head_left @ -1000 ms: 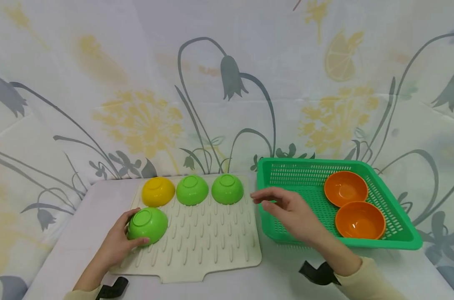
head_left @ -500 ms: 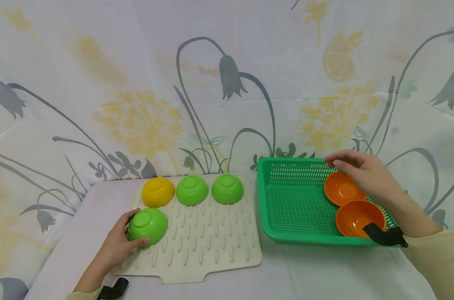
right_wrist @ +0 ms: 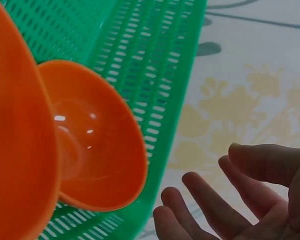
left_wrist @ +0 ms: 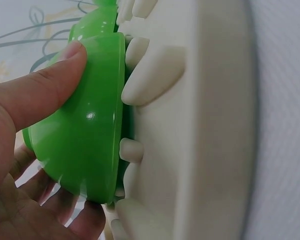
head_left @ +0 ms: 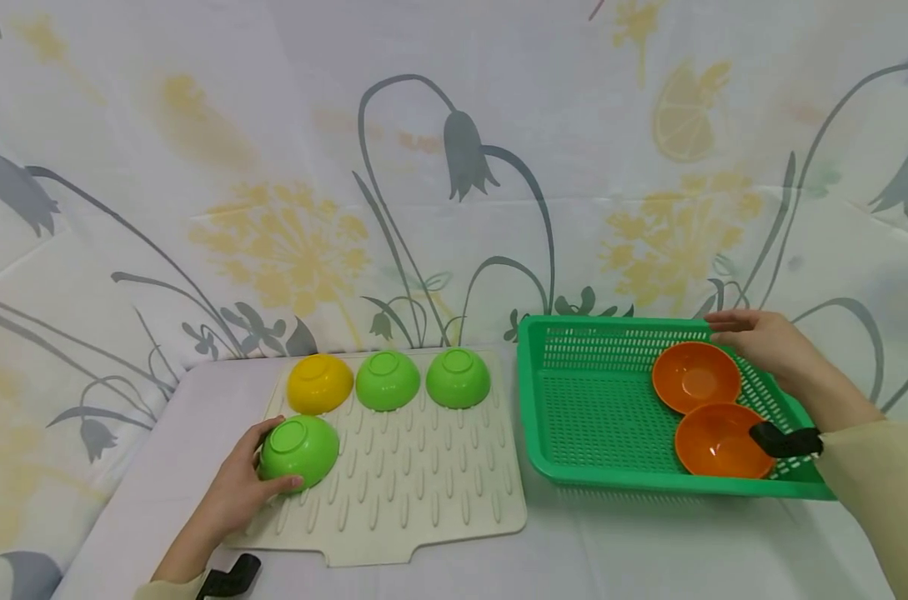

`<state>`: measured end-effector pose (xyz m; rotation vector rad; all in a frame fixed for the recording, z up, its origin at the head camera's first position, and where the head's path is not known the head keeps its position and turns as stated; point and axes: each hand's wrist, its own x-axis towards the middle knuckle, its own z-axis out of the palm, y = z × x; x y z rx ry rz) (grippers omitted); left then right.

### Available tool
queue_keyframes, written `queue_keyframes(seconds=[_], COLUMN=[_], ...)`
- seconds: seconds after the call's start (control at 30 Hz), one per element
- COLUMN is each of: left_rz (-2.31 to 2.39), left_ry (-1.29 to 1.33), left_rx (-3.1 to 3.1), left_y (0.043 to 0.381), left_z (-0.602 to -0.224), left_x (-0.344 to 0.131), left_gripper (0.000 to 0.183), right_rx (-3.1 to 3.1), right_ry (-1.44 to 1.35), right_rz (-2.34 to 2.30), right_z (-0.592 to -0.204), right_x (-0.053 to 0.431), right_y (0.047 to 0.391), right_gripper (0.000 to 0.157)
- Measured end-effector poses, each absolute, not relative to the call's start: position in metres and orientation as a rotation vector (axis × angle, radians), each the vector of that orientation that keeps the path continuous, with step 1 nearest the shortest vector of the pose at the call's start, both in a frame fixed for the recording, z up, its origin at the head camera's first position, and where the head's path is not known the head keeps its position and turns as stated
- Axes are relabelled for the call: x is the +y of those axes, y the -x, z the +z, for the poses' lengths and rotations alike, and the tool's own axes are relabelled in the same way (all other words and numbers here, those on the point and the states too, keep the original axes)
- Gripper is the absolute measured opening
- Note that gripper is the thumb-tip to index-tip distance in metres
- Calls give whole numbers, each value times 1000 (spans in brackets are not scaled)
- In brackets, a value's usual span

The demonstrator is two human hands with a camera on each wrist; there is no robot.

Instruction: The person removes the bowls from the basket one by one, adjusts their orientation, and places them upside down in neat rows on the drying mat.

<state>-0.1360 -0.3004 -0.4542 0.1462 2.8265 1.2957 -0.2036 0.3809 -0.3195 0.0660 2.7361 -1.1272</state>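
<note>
Left hand: fingers and thumb gripping an upturned green bowl on the cream mat, in front of the yellow bowl. Right hand: fingers spread, near the green basket and the two orange bowls inside it.

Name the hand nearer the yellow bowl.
Left: the left hand holds a green bowl just in front of the yellow bowl; the right hand is far to its right, by the green basket.
</note>
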Motion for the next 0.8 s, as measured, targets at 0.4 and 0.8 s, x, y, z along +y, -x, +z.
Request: queue_keyframes(seconds=[0.4, 0.8], left_rz=[1341, 1298], left_ry=[-170, -203], left_rx=[2819, 2863], left_y=[137, 138], left_z=[-454, -453], left_x=[-300, -303], left_gripper=[97, 96], right_rx=[2727, 2727], right_ry=[-23, -47], right_rz=[-1058, -1055], right_z=[-354, -364], right_x=[400, 391], right_y=[219, 222], right_gripper=[51, 49])
